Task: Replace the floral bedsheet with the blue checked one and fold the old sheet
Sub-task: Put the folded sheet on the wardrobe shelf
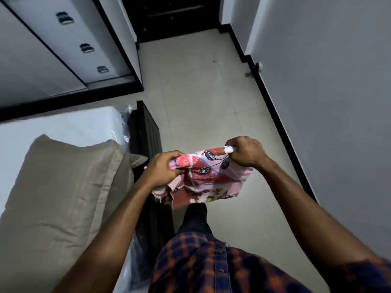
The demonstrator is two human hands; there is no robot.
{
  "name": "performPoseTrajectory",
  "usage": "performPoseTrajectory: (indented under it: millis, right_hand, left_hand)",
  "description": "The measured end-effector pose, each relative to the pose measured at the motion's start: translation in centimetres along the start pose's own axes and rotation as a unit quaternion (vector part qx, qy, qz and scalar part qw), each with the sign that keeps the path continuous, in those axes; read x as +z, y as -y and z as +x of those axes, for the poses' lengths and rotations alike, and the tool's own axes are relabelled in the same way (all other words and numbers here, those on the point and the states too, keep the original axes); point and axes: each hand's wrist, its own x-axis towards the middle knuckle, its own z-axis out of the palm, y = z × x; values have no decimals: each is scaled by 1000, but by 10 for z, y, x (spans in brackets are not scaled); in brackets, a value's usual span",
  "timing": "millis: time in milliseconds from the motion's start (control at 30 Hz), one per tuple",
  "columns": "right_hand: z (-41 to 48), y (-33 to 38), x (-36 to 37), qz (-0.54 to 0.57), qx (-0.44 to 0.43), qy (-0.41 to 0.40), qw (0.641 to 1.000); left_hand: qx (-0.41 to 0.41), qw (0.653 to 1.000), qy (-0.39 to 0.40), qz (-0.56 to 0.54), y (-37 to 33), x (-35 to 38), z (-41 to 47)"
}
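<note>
The floral bedsheet (203, 178), pink and red with dark leaf prints, is bunched into a small folded bundle in mid-air in front of my body. My left hand (163, 169) grips its left edge and my right hand (245, 153) grips its upper right corner, both shut on the cloth. The bundle hangs over the floor beside the bed. The mattress (63, 127) at the left is bare white. No blue checked sheet is in view.
A beige pillow (59, 191) lies on the mattress at the left. The dark bed frame (148, 132) runs beside me. A white wardrobe (69, 39) stands at the back left, a dark door (175, 15) ahead, and a grey wall (328, 102) on the right above tiled floor (201, 87).
</note>
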Motion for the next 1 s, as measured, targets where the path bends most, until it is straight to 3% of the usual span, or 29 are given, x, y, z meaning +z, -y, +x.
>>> performPoseTrajectory:
  millis: [233,567,800,900,1000]
  right_hand:
    - [164,26,-80,-35,-33,-50,998]
    - [388,101,-212,0,-101,-135,986]
    - [576,167,-250,56,-226,-204,951]
    - [640,201,-267,4,-264,-230,937]
    - [689,239,-292,-72,-317,-241,915]
  left_hand:
    - [-4,998,-50,-22,19,-88,132]
    - [13,980,-187,67,29,-263,305]
    - [-17,941,-297,160,66,-385,401]
    - [-64,931,-307,189,76,-432,430]
    - [-117,896,-357,235,78,-468,448]
